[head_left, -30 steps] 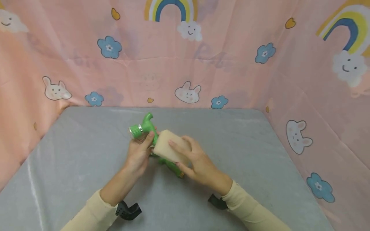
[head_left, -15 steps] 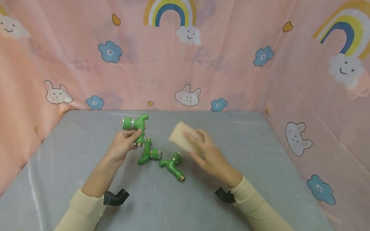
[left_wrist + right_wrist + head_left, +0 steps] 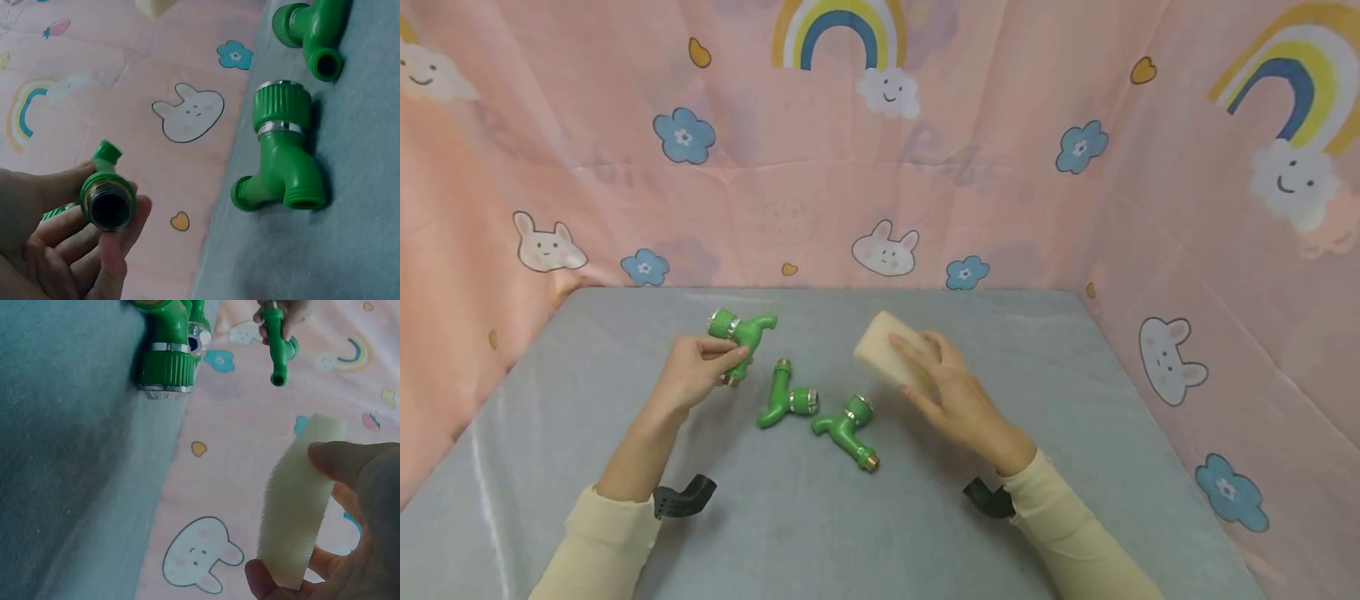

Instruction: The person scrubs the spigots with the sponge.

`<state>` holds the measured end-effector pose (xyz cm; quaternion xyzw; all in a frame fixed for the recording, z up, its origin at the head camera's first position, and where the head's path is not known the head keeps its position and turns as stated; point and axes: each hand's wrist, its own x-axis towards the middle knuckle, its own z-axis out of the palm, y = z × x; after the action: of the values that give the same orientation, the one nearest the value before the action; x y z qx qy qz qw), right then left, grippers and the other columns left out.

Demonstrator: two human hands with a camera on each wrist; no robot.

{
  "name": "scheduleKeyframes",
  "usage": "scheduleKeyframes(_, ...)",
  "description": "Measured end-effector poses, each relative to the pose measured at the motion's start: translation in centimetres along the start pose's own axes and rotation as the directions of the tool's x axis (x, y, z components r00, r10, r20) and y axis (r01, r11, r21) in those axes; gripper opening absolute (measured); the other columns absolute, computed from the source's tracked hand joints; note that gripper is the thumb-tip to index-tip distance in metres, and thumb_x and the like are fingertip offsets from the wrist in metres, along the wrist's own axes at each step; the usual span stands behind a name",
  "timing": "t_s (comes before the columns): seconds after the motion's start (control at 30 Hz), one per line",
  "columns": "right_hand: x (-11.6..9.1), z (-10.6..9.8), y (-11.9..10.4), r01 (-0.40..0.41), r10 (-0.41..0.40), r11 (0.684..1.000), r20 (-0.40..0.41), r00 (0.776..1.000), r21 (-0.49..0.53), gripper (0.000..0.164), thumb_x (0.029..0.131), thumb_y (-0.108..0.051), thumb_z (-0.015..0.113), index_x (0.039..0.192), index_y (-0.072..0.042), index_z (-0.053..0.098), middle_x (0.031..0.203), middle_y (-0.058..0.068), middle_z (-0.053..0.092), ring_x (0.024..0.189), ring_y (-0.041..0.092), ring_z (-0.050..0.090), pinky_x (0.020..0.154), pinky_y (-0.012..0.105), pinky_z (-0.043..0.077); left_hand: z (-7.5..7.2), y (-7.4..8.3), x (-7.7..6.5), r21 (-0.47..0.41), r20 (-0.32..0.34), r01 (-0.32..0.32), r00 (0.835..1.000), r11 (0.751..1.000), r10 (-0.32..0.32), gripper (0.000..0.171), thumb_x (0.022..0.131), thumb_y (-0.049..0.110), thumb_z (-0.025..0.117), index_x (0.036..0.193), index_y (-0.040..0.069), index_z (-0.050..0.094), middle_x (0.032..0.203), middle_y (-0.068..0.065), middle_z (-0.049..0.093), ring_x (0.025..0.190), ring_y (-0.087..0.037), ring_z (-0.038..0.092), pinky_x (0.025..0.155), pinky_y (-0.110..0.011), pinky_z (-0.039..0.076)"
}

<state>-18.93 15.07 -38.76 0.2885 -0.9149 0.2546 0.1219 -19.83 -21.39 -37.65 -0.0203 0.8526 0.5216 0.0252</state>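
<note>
My left hand (image 3: 696, 371) pinches a green tap (image 3: 747, 335) by its body, raised off the table; in the left wrist view its threaded inlet faces the camera between thumb and fingers. A pale cream sponge (image 3: 297, 506) is gripped in my right hand (image 3: 958, 396), thumb on one face and fingers on the other, held above the table. Between the hands lie two more green taps. One tap (image 3: 782, 396) has its brass thread pointing away and its knob to the right; the other tap (image 3: 847, 429) has its thread towards the near right.
Grey cloth covers the table (image 3: 880, 533). Pink printed curtains (image 3: 737, 200) rise behind it and at both sides. A black curved piece (image 3: 687, 497) sits at the left cuff, and another black piece (image 3: 988, 500) at the right cuff.
My hands have drawn apart: the left carried its tap leftward, tilting it, and the right took the sponge away to the right. Both lying taps came fully into view and stayed put.
</note>
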Motion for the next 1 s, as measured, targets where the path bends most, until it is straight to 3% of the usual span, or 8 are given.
scheduleKeyframes(0.17, 0.1, 0.0, 0.2, -0.009, 0.010, 1.000, 0.021, 1.000, -0.013, 0.063, 0.097, -0.022, 0.069, 0.154, -0.027, 0.042, 0.148, 0.026, 0.042, 0.127, 0.045, 0.051, 0.090, 0.061, 0.053, -0.8, -0.6, 0.2, 0.073, 0.047, 0.014, 0.999, 0.997, -0.018, 0.047, 0.101, 0.028, 0.064, 0.128, -0.010, 0.064, 0.117, -0.023, 0.073, 0.080, -0.002, 0.064, 0.078, -0.031, 0.060)
scheduleKeyframes(0.37, 0.0, 0.1, 0.3, -0.022, 0.023, 1.000, 0.027, 0.999, -0.015, 0.063, 0.097, -0.021, 0.070, 0.154, -0.026, 0.043, 0.149, 0.026, 0.041, 0.129, 0.046, 0.049, 0.091, 0.064, 0.052, -1.6, -1.3, 0.3, 0.111, 0.044, 0.047, 0.998, 0.993, -0.052, 0.050, 0.102, 0.031, 0.063, 0.130, -0.011, 0.062, 0.120, -0.024, 0.071, 0.081, -0.003, 0.062, 0.078, -0.031, 0.060)
scheduleKeyframes(0.77, -0.1, -0.1, 0.7, -0.053, 0.054, 0.998, 0.048, 0.997, -0.029, 0.065, 0.098, -0.023, 0.069, 0.156, -0.029, 0.040, 0.150, 0.024, 0.040, 0.130, 0.044, 0.048, 0.094, 0.062, 0.052, -1.9, -2.6, 1.3, 0.153, 0.085, 0.057, 0.994, 0.987, -0.071, 0.047, 0.101, 0.027, 0.064, 0.129, -0.011, 0.062, 0.127, -0.030, 0.066, 0.083, -0.008, 0.060, 0.073, -0.027, 0.056)
scheduleKeyframes(1.0, -0.1, 0.0, 0.9, -0.062, 0.063, 0.998, 0.057, 0.996, -0.025, 0.065, 0.097, -0.022, 0.069, 0.155, -0.027, 0.041, 0.149, 0.024, 0.040, 0.129, 0.043, 0.049, 0.094, 0.061, 0.052, -2.0, -3.6, 1.6, 0.214, 0.118, 0.043, 0.991, 0.976, -0.070, 0.041, 0.100, 0.023, 0.066, 0.122, -0.011, 0.067, 0.121, -0.029, 0.069, 0.087, -0.013, 0.061, 0.069, -0.026, 0.055)
